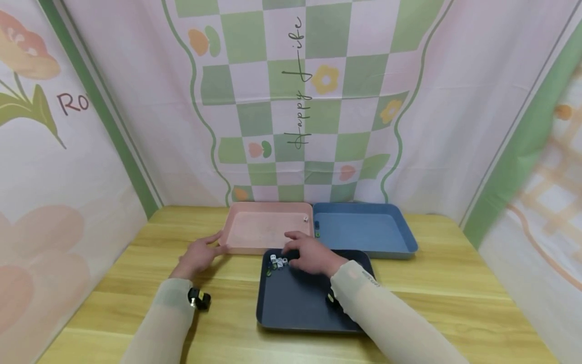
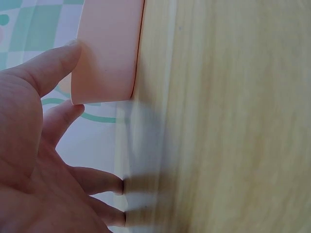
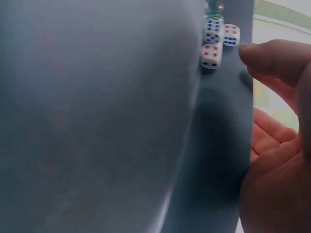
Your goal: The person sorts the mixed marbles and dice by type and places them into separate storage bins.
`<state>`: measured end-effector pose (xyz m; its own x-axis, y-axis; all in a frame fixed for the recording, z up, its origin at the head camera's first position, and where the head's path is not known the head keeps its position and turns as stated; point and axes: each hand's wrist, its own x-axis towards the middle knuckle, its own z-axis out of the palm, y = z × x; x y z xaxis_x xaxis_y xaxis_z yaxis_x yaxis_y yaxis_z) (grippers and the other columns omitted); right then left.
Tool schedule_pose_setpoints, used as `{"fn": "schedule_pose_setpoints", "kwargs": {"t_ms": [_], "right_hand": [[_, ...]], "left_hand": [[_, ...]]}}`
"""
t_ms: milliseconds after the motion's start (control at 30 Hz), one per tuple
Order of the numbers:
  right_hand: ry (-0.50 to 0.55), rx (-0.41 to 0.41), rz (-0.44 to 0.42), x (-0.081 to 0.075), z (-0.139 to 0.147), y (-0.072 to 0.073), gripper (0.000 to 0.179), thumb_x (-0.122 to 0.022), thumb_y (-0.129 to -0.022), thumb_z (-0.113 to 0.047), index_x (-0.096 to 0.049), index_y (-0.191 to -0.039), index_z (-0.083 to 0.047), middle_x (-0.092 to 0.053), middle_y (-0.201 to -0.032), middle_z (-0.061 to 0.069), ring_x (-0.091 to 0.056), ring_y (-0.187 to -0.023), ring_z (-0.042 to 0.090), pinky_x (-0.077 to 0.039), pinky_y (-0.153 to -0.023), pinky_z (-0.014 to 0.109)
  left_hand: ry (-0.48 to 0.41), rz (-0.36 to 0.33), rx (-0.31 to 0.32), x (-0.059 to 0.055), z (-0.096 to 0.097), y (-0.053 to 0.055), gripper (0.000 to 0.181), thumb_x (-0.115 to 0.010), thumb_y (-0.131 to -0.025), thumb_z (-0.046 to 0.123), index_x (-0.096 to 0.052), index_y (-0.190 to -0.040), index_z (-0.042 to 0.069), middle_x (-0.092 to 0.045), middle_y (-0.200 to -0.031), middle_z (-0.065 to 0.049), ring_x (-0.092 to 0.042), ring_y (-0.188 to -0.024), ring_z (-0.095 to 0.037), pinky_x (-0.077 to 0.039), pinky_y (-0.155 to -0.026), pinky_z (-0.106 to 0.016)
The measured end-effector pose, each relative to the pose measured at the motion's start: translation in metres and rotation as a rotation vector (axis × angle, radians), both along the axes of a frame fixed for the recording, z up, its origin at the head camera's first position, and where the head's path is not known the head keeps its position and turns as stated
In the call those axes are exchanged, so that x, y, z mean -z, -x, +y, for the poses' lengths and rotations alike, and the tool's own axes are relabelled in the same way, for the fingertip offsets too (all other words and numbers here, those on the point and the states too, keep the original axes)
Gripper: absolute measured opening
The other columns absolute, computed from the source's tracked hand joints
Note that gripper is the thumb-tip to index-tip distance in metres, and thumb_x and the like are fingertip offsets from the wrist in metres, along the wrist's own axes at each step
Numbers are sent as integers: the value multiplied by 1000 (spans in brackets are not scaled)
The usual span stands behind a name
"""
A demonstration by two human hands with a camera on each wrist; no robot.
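My left hand touches the front left corner of a pink tray; in the left wrist view the thumb and index finger meet its rim, while other fingers rest by the table. Over the far side of a dark tray reaches my right hand, its thumb beside a cluster of white dice with red and blue pips. Nothing shows between thumb and fingers, though some fingertips are hidden in the right wrist view. Small green pieces lie with these dice.
One white die lies at the right side of the pink tray. A blue tray adjoins it, with a small green piece and a dark blue one along its left wall. Behind the wooden table hangs a patterned curtain.
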<state>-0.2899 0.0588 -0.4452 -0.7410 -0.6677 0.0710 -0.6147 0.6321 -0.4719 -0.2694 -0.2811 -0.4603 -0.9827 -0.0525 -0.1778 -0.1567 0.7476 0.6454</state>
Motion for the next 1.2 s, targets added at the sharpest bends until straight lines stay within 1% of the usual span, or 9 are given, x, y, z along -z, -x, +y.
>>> {"fn": "schedule_pose_setpoints", "kwargs": {"t_ms": [233,500,733,1000,1067,1200], "right_hand": [[-37,-3,-5,5,0,1,24,-73,-90,-14,-74,-114,-17,-35,-157,8,-43,-136,28,-45,-102,46],[-71,-22,13,8,0,2,25,-72,-90,-13,-74,-115,-17,-37,-156,8,-44,-135,26,-45,-102,44],[-110,-26,43,7,-2,0,24,-71,-91,-13,-74,-114,-17,-37,-156,10,-48,-133,25,-46,-101,43],[-140,-12,54,6,-5,-2,24,-72,-90,-13,-74,-113,-16,-35,-157,11,-47,-133,26,-45,-102,43],[-138,-15,53,5,-5,-2,23,-72,-90,-12,-75,-112,-15,-35,-157,12,-48,-133,26,-46,-102,43],[-124,-20,46,5,-5,-3,15,-73,-89,-11,-74,-103,-16,-35,-157,13,-51,-130,27,-49,-97,42]], "left_hand": [[1,-2,-4,-2,2,-1,80,-57,-87,72,-39,-154,32,-29,-157,-22,-14,-141,-56,10,-91,-85],[3,-6,-6,0,3,0,81,-57,-86,73,-39,-154,32,-29,-157,-22,-13,-141,-56,9,-92,-85],[-11,-1,9,1,0,1,73,-57,-92,65,-38,-154,31,-31,-156,-21,-16,-142,-54,9,-91,-86],[-11,-8,6,-2,0,0,73,-57,-93,62,-38,-155,29,-30,-157,-22,-15,-142,-55,9,-91,-86],[-11,-9,4,-2,0,0,73,-57,-93,62,-38,-155,29,-31,-157,-22,-16,-142,-54,8,-91,-86],[-12,-10,6,-2,0,1,73,-57,-93,62,-38,-155,29,-30,-157,-22,-17,-142,-53,8,-91,-86]]}}
